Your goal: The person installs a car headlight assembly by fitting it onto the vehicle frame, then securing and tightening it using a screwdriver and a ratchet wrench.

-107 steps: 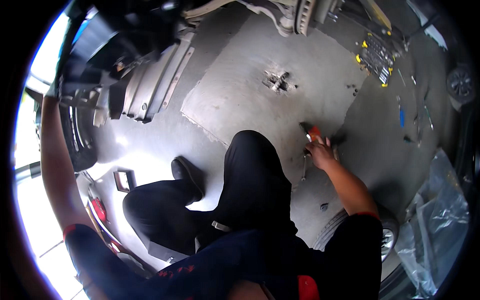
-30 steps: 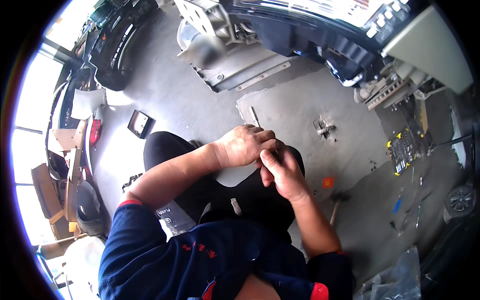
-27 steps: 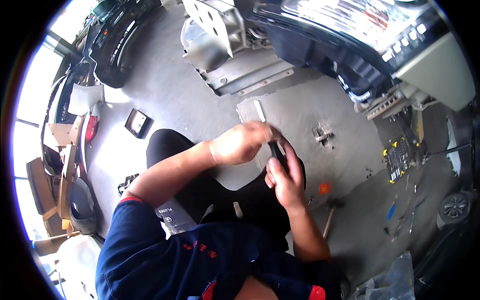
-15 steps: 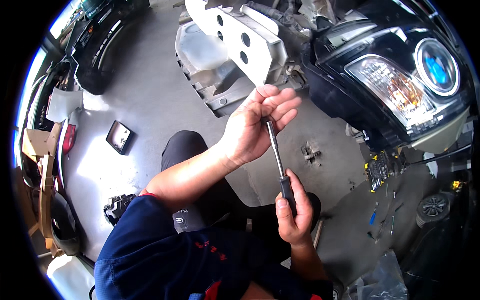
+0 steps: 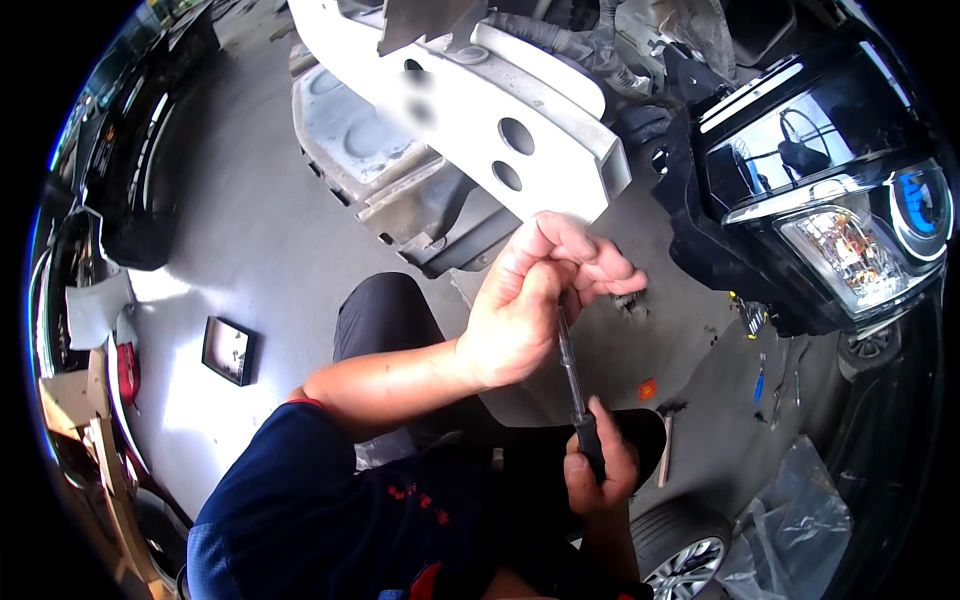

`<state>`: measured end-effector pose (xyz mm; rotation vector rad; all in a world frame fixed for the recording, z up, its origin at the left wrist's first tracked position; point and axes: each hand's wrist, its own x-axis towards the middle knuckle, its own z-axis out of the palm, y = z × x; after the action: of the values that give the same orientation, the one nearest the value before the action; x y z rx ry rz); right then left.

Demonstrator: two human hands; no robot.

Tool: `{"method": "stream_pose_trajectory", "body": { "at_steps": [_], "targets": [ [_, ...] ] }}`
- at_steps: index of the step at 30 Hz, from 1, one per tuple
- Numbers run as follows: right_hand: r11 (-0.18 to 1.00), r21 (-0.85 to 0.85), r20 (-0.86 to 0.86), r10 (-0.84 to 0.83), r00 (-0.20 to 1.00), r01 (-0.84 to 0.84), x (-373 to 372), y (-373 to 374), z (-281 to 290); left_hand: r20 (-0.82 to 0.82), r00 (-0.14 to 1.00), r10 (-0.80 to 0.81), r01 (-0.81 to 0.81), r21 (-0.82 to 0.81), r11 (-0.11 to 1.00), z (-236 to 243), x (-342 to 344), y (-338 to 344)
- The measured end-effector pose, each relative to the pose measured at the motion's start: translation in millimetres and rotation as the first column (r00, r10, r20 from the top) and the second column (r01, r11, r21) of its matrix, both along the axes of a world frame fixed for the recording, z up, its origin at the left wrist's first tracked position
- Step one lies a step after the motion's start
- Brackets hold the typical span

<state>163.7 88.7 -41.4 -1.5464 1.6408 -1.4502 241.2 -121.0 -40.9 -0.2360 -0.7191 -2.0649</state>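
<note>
Head camera: the left hand [image 5: 525, 310] is pinching the tip of a long screwdriver [image 5: 572, 375] at twelve o'clock, just under a white bumper beam [image 5: 520, 130], while the right hand [image 5: 600, 470] is wrapping tightly around its black handle at six. The tool appears aimed but not yet seated. A small orange tag [image 5: 647, 389] is lying on the floor at three o'clock.

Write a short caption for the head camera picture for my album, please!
Left hand steadies the tip and right hand grips the handle of a long screwdriver below a white car beam.
</note>
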Motion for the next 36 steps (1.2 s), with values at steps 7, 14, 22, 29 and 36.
{"method": "stream_pose_trajectory", "body": {
  "at_steps": [7, 14, 22, 29, 36],
  "targets": [
    [0.991, 0.028, 0.172, -0.134, 0.976, 0.131, 56, -4, 0, 0.133, 0.99, 0.036, -0.025, -0.083, 0.996, 25, 17, -11],
    [0.963, -0.083, 0.352, -0.214, 0.911, 0.258, 84, -41, 10, -0.031, 0.997, 0.072, -0.078, -0.437, 0.896, 74, 19, -53],
    [0.88, -0.317, 0.151, -0.321, 0.935, 0.353, 86, -93, 15, 0.005, 1.0, 0.025, -0.018, -0.55, 0.835, 114, 12, -99],
    [0.861, -0.369, 0.351, -0.219, 0.91, 0.349, 90, -142, 57, 0.384, 0.91, -0.156, 0.225, -0.143, 0.964, 143, -6, -107],
    [0.819, -0.402, 0.248, -0.332, 0.91, 0.409, 96, -161, 88, 0.59, 0.793, -0.148, 0.249, -0.093, 0.964, 161, -19, -127]
  ]
}}
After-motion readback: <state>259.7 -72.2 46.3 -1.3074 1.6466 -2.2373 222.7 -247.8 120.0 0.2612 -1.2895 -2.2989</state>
